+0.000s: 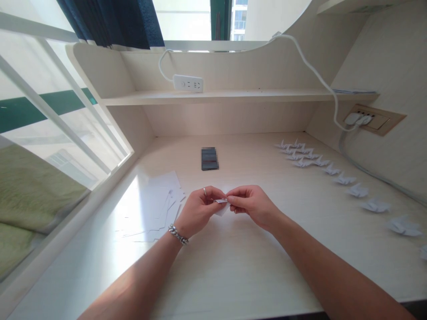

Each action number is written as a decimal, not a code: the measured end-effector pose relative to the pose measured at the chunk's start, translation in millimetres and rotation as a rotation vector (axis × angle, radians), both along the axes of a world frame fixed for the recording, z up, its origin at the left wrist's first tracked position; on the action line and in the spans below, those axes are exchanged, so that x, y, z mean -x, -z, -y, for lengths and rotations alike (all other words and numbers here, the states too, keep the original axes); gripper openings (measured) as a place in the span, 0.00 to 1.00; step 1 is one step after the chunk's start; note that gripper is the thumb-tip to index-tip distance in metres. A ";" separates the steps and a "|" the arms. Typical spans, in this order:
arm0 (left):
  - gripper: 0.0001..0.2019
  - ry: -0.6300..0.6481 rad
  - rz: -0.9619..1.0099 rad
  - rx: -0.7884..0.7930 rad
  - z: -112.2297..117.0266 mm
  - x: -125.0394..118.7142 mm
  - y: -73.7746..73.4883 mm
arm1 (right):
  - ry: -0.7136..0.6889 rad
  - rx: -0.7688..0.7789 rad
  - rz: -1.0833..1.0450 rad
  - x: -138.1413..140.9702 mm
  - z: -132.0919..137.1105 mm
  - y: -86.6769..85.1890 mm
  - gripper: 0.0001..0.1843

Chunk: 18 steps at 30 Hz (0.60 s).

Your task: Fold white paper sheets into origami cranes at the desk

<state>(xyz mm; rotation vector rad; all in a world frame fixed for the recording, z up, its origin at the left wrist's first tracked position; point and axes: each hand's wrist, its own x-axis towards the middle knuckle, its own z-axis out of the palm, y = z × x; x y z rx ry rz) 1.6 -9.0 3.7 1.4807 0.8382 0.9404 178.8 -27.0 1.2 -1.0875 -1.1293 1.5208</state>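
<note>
Above the middle of the desk, a small folded piece of white paper (222, 209) is pinched between my two hands. My left hand (202, 205), with a ring and a chain bracelet at the wrist, grips its left side between thumb and fingers. On the other side my right hand (251, 203) pinches its right edge and upper corner. The fingertips of both hands nearly meet and hide part of the folds. Left of my left hand lie several loose white paper sheets (153, 195), overlapping, partly in bright sunlight.
Several white folded paper cranes (356, 190) stand in rows along the desk's right side. A dark, blurred rectangular object (209, 158) lies beyond my hands. A white power strip (188, 83) sits on the shelf (233, 96); its cord runs near the wall socket (376, 120). White rails border the left.
</note>
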 end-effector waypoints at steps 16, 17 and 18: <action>0.12 -0.066 0.140 0.227 -3.9 8.7 -9.4 | 0.143 -0.267 0.140 0.1 -0.9 5.2 0.11; 0.13 -0.072 0.088 0.217 -3.3 8.0 -9.9 | 0.145 -0.311 0.182 1.0 -0.1 5.6 0.10; 0.14 -0.072 0.031 0.202 -2.7 7.1 -10.1 | 0.146 -0.347 0.224 1.7 0.8 5.9 0.09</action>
